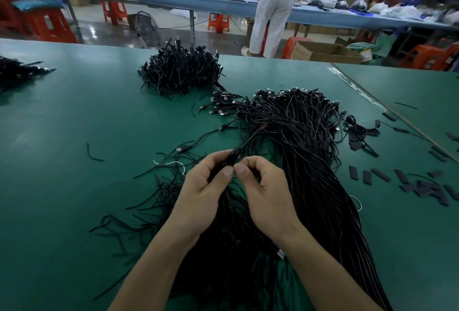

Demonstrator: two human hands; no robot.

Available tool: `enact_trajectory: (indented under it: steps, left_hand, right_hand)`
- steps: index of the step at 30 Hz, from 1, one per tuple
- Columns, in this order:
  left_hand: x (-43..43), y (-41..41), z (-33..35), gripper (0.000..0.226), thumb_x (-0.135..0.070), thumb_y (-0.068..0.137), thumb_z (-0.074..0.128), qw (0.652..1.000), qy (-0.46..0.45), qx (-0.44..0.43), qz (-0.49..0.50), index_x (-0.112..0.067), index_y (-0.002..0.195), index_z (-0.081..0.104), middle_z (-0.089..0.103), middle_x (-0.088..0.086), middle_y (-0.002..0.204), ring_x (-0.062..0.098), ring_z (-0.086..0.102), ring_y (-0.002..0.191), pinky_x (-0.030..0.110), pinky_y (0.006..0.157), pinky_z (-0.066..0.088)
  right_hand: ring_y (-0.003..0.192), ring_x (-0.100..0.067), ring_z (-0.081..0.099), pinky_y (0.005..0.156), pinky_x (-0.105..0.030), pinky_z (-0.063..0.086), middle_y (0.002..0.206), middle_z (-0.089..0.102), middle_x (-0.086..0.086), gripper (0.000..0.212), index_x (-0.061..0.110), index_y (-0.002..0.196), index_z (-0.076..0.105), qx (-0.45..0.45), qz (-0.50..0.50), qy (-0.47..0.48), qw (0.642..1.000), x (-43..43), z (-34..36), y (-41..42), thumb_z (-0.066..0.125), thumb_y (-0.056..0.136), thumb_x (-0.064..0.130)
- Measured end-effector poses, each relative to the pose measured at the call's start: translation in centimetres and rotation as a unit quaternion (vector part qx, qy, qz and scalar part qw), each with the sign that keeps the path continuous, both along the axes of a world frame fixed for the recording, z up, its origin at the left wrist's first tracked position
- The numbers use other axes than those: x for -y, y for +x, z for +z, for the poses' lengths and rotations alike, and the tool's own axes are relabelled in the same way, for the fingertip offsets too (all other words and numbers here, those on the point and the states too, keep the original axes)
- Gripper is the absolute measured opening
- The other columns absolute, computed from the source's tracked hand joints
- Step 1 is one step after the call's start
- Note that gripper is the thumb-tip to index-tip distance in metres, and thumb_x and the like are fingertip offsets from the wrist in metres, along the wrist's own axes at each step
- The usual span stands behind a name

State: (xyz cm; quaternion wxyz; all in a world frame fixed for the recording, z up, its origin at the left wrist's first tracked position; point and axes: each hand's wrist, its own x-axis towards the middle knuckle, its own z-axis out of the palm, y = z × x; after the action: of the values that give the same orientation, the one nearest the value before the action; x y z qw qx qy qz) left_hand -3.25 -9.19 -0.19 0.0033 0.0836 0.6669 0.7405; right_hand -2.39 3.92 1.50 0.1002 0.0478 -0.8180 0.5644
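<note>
Cable [248,140] held between both hands, with the work judged to be partway through. We see the left hand [206,186] with its fingers curled round the black cable where it thickens into a short, darker section. The right hand [263,186] pinches the same cable between thumb and forefinger just beside it, so that the two thumbs nearly touch. What else the right fingertips may hold is too small to tell apart from the cable. From the grip the cable runs up and away to the right into the large bundle [310,149]. This bundle lies beyond and to the right of the grip and passes under the right wrist toward the near edge. We take it as stock not yet handled, since it is by far the larger mass. Well beyond the grip, to its left, sits a tangled heap [181,75] of cables that we judge to be finished pieces. If so, a modest share is done and most is left. Well to the right of the grip, flat black cut pieces [422,186] lie scattered on the green table [74,112]. Left of and below the grip lie loose black strands [149,201] and one white strand [173,163]. Far left of the grip a further dark pile [19,72] is cut by the frame. Behind the table a person [273,8] stands at another bench.
</note>
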Motion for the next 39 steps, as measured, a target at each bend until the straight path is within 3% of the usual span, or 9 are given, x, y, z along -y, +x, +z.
enact_trajectory:
  steps: [5, 8, 13, 17, 20, 25, 28, 32, 39]
  left_hand:
    - [1.0, -0.3, -0.1, 0.044, -0.013, 0.095, 0.063, 0.928, -0.27, -0.226, 0.123, -0.053, 0.115, 0.063, 0.041, -0.016, 0.104, 0.007, 0.042, 0.104, 0.012, 0.091, 0.034]
    - [1.0, -0.3, 0.0, 0.043, -0.001, 0.096, 0.058, 0.936, -0.23, -0.249, 0.098, -0.037, 0.117, 0.069, 0.052, -0.016, 0.097, 0.009, 0.054, 0.093, 0.011, 0.079, 0.04]
    - [0.6, 0.1, 0.6, 0.034, -0.019, 0.096, 0.044, 0.975, -0.118, -0.18, 0.059, -0.031, 0.103, 0.075, 0.069, -0.01, 0.1, 0.013, 0.064, 0.1, 0.014, 0.083, 0.044]
    - [0.5, 0.2, 1.0, 0.016, -0.018, 0.091, 0.068, 0.984, -0.069, -0.156, 0.057, -0.034, 0.094, 0.068, 0.072, -0.012, 0.09, 0.003, 0.067, 0.083, 0.012, 0.072, 0.049]
    - [1.0, -0.1, 0.7, 0.04, -0.026, 0.079, 0.076, 0.991, -0.045, -0.118, 0.053, -0.047, 0.104, 0.054, 0.073, -0.003, 0.096, 0.009, 0.062, 0.07, 0.02, 0.069, 0.05]
    - [0.8, 0.1, 0.5, 0.036, -0.02, 0.082, 0.076, 0.957, -0.152, -0.231, 0.09, -0.044, 0.105, 0.063, 0.067, -0.014, 0.093, 0.011, 0.057, 0.072, 0.017, 0.067, 0.044]
    - [0.7, 0.0, 0.3, 0.024, -0.014, 0.081, 0.079, 0.901, -0.226, -0.347, 0.133, -0.029, 0.099, 0.073, 0.064, -0.014, 0.1, 0.013, 0.059, 0.09, 0.02, 0.078, 0.046]
    - [0.9, -0.3, -0.5, 0.032, 0.007, 0.081, 0.075, 0.882, -0.273, -0.355, 0.147, -0.019, 0.1, 0.078, 0.051, -0.006, 0.095, 0.013, 0.052, 0.083, 0.018, 0.071, 0.044]
    - [0.1, 0.4, -0.6, 0.017, -0.016, 0.085, 0.056, 0.902, -0.296, -0.305, 0.081, -0.016, 0.086, 0.073, 0.054, -0.017, 0.081, 0.006, 0.051, 0.078, 0.009, 0.072, 0.035]
  right_hand:
    - [0.062, 0.003, 0.051, 0.06, -0.012, 0.044, 0.065, 0.059, 0.014, 0.019, 0.008, 0.088, 0.066, 0.081, 0.084, -0.154, 0.981, -0.5, 0.4, 0.1, 0.053, 0.101, 0.014]
    - [0.063, -0.002, 0.046, 0.059, -0.012, 0.041, 0.07, 0.054, 0.004, 0.022, -0.006, 0.094, 0.062, 0.09, 0.097, -0.156, 0.979, -0.6, 0.4, -0.1, 0.055, 0.1, 0.014]
    - [0.056, -0.003, 0.039, 0.053, -0.019, 0.036, 0.06, 0.05, 0.013, 0.022, 0.008, 0.085, 0.061, 0.078, 0.093, -0.129, 0.984, -0.7, 0.2, -0.2, 0.055, 0.1, 0.023]
    - [0.052, 0.005, 0.046, 0.052, -0.008, 0.038, 0.057, 0.054, 0.021, 0.022, 0.013, 0.082, 0.06, 0.061, 0.091, -0.088, 0.99, -0.9, 0.0, -0.2, 0.055, 0.101, 0.023]
    - [0.053, 0.006, 0.048, 0.053, -0.008, 0.039, 0.057, 0.054, 0.021, 0.022, 0.013, 0.083, 0.061, 0.076, 0.088, -0.099, 0.988, -1.3, -0.1, -0.3, 0.054, 0.102, 0.019]
    - [0.06, 0.005, 0.055, 0.059, -0.009, 0.044, 0.062, 0.061, 0.015, 0.024, 0.015, 0.078, 0.066, 0.119, 0.098, -0.191, 0.969, -1.3, 0.1, -0.3, 0.055, 0.099, 0.02]
    - [0.074, -0.021, 0.049, 0.074, -0.028, 0.042, 0.076, 0.058, -0.008, 0.024, 0.009, 0.082, 0.066, 0.135, 0.087, -0.21, 0.964, -1.2, 0.1, -0.5, 0.055, 0.099, 0.022]
    - [0.064, -0.012, 0.048, 0.064, -0.024, 0.043, 0.068, 0.057, 0.003, 0.02, 0.012, 0.083, 0.067, 0.087, 0.05, -0.154, 0.983, -1.5, 0.4, -0.8, 0.058, 0.099, 0.02]
    - [0.065, -0.003, 0.054, 0.063, -0.02, 0.045, 0.07, 0.061, 0.014, 0.015, 0.015, 0.085, 0.065, -0.01, 0.063, -0.046, 0.997, -1.3, 1.1, -0.7, 0.06, 0.098, 0.019]
